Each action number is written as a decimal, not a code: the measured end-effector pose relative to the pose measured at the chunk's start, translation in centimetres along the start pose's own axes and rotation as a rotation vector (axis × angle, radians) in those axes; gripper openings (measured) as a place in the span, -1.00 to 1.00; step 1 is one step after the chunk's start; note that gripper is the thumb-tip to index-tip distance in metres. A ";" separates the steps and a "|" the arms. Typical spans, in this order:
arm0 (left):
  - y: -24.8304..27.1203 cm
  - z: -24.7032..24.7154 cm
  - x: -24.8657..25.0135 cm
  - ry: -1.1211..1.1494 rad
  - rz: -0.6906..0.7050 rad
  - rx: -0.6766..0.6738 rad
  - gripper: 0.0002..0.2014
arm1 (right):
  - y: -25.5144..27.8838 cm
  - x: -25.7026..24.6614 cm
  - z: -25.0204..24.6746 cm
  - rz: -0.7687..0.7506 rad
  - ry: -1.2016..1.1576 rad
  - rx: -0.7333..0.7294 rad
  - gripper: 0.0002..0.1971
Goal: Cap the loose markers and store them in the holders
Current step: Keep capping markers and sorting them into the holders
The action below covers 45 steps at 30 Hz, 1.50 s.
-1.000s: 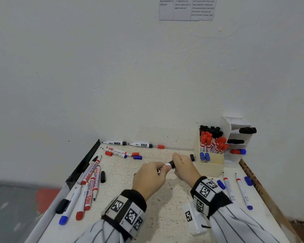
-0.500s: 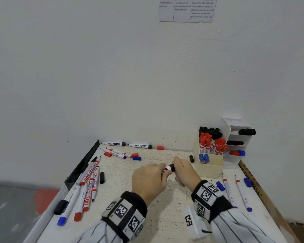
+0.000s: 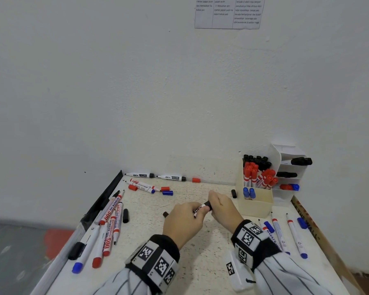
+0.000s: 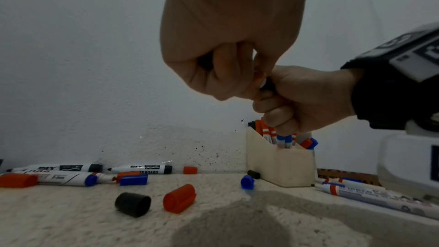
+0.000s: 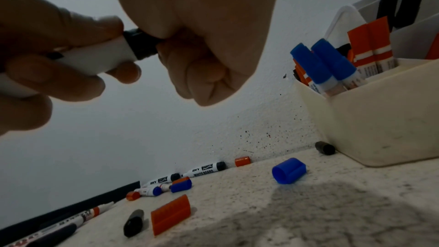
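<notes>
1. Hands met above the middle of the counter (image 3: pixel 200 262). The left hand (image 3: pixel 182 221) had its grip curled around the white body of a marker (image 5: pixel 99 57).
2. The right hand (image 3: pixel 223 209) had its grip pinched on the black cap (image 5: pixel 140 44) at the end of that marker. The cap sat against the white body.
3. The marker was up in the air, lying almost flat between the 2 hands.
4. A cream holder (image 3: pixel 256 203) stood near the right hand, by the wall. It held black, red and blue capped markers standing up.
5. A white shelf holder (image 3: pixel 290 179) stood just behind it, with markers lying in its slots.
6. Loose caps lay on the counter below the hands: a blue cap (image 5: pixel 288 170), a red cap (image 5: pixel 171 213) and a black cap (image 4: pixel 133 204).
7. A bunch of markers (image 3: pixel 107 222) lay at the left side of the counter. Some had no caps on.
8. 2 black markers (image 3: pixel 156 176) lay along the wall at the back.
9. More thin markers (image 3: pixel 290 233) lay on the right, in front of the cream holder.
</notes>
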<state>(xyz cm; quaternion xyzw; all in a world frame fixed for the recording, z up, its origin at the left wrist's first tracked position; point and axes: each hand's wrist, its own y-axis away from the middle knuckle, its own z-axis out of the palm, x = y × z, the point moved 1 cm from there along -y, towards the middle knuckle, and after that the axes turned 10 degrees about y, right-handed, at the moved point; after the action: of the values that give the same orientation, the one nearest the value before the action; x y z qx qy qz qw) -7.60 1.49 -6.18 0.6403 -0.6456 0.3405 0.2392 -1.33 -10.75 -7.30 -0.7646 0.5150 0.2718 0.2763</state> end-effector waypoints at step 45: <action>3.5 -10.2 -12.2 -0.378 -0.569 0.308 -0.69 | -1.6 -2.7 2.0 -0.053 -0.176 0.205 -0.92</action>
<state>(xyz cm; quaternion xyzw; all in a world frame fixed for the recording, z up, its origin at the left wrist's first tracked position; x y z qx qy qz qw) -11.53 17.04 -9.06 0.8742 -0.4159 0.2292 0.1017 -0.93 -7.08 -6.55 -0.7189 0.4933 0.2766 0.4042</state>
